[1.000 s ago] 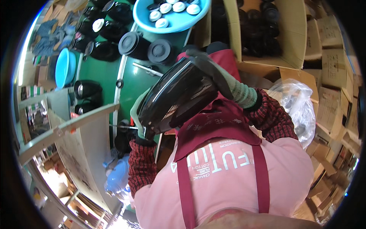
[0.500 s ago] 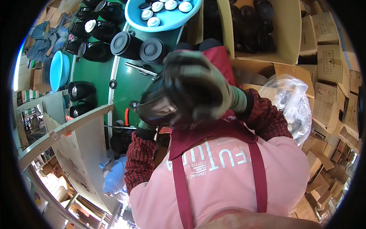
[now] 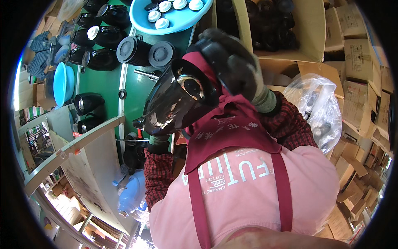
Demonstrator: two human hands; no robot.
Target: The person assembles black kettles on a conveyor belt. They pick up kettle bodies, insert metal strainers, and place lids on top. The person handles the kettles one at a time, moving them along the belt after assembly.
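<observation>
A glossy black jug-shaped shell point(image 3: 166, 110) is tilted in front of my apron, its wide open mouth facing up and right. My left hand point(image 3: 159, 141) supports it from below; only the glove's cuff edge shows, and the fingers are behind the shell. My right hand point(image 3: 244, 72), in a dark-palmed glove, is raised beyond the mouth and apart from it. Its fingers curl around a dark curved piece, too blurred against the black glove to name. Two black ribbed cylindrical pieces point(image 3: 161, 54) stand on the green bench beyond the shell.
Several black jug shells point(image 3: 103, 59) lie on the green bench point(image 3: 103, 76) at the far left. A light blue basin point(image 3: 176, 25) holds white and black caps. An open carton point(image 3: 309, 45) of black parts is at far right, near a clear plastic bag point(image 3: 317, 110).
My right hand has moved up and away from the shell's mouth, uncovering it. The shell has turned so that its opening shows plainly. The whole view has shifted slightly.
</observation>
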